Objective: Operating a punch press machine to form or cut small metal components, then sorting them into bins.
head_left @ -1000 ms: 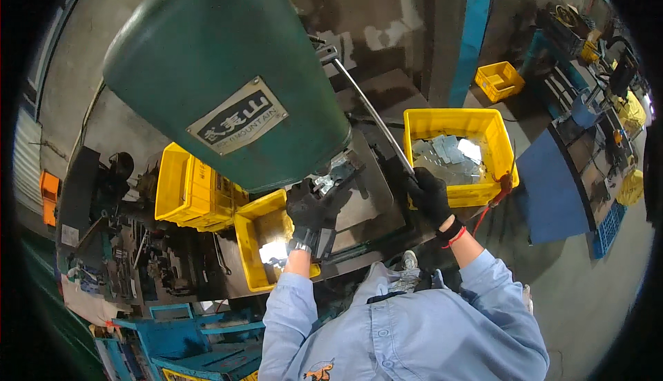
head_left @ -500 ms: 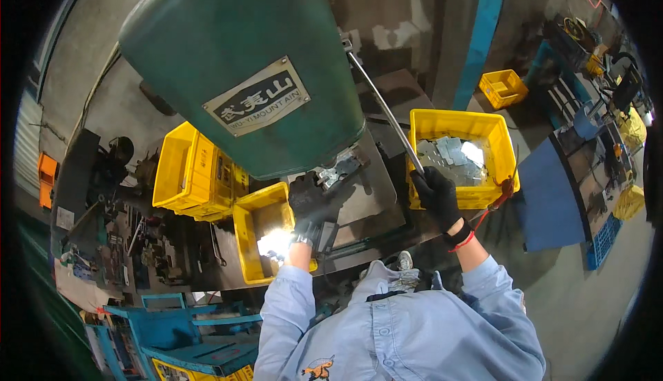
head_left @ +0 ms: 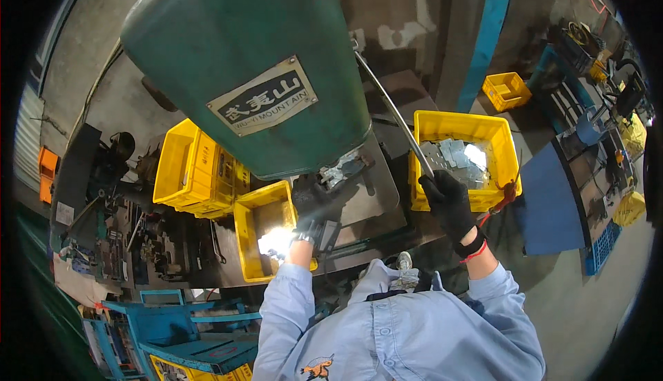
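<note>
A large green machine head point(head_left: 242, 63) looms over the bench, and a long steel lever point(head_left: 395, 116) slants from its right side toward me. My right hand point(head_left: 449, 201), in a black glove, is closed around the lever's lower end. My left hand point(head_left: 307, 198), also gloved in black, reaches under the machine head beside a shiny metal fixture point(head_left: 336, 174). Its fingers are dark and partly hidden, so I cannot make out whether they grip a piece there. Below that hand, a yellow bin point(head_left: 244, 232) stands at the left, with bright glare by my wrist.
A yellow bin point(head_left: 464, 120) of flat metal plates point(head_left: 456, 154) stands right of the lever. Stacked yellow crates point(head_left: 195, 167) are at the left, near assorted tools and machine parts point(head_left: 155, 243). Farther right are a small yellow bin point(head_left: 506, 91) and a blue-sided workbench point(head_left: 556, 201).
My right hand and the lever's lower end have shifted slightly right and toward me. My left hand stays by the metal fixture. The whole view has moved slightly.
</note>
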`<state>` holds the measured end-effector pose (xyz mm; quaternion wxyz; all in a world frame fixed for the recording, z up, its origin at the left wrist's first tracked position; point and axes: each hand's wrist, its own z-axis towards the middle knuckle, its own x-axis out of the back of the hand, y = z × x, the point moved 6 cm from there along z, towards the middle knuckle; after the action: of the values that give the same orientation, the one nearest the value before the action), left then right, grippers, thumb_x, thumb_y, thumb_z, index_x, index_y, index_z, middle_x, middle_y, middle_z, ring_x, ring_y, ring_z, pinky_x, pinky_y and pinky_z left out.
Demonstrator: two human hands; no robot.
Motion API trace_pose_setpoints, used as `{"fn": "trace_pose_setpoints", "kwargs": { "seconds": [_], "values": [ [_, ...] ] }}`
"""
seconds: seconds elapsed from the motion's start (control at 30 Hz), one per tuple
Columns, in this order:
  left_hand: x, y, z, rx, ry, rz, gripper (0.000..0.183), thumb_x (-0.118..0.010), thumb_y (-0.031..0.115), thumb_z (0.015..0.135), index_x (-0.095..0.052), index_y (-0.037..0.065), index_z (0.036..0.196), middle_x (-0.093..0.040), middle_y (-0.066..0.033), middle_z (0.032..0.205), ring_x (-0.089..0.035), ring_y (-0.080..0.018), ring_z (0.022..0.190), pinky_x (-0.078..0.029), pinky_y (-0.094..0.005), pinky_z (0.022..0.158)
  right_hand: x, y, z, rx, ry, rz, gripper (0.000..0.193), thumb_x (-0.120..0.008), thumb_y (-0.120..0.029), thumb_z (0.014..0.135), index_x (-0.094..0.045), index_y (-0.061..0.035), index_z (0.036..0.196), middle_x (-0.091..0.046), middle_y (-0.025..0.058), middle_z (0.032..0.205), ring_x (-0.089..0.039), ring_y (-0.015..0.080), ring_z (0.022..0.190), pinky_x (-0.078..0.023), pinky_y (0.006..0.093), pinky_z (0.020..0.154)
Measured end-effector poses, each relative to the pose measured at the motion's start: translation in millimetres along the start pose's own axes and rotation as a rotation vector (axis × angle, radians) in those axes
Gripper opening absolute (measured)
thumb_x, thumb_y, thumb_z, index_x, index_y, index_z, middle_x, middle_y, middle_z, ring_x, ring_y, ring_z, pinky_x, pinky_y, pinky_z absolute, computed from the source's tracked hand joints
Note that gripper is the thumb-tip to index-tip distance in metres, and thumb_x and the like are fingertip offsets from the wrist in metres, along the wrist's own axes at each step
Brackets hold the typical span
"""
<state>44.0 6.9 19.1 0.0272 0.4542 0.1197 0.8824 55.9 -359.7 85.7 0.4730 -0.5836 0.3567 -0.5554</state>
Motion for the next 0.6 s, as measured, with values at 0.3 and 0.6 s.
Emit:
{"fn": "trace_pose_setpoints", "kwargs": {
  "seconds": [0.3,0.6],
  "values": [
    [-39.5,-0.1,-4.5,0.06,-0.104,-0.093,0.073,-0.086,0.069,0.071,-0.075,0.009,0.111,-0.075,-0.0182,0.1,-0.072,-0.0396,0.096,-0.058,-0.0526,0.082,-1.8,15.9,2.0,0.107,0.08,-0.088,0.015,-0.074,-0.019,0.105,-0.073,-0.0037,0.108,-0.072,0.0198,0.081,-0.067,0.0204,0.069,-0.053,0.0398,0.067],
    [-37.2,-0.2,-4.6,-0.093,0.074,-0.067,0.076,-0.087,0.068,0.072,-0.075,0.009,0.119,-0.078,-0.0167,0.11,-0.073,-0.0395,0.101,-0.059,-0.0506,0.088,-16.3,21.7,6.7,0.104,0.134,-0.043,0.013,-0.075,-0.016,0.104,-0.072,-0.0029,0.104,-0.07,0.0205,0.077,-0.07,0.0274,0.067,-0.052,0.04,0.064]
  ]
}}
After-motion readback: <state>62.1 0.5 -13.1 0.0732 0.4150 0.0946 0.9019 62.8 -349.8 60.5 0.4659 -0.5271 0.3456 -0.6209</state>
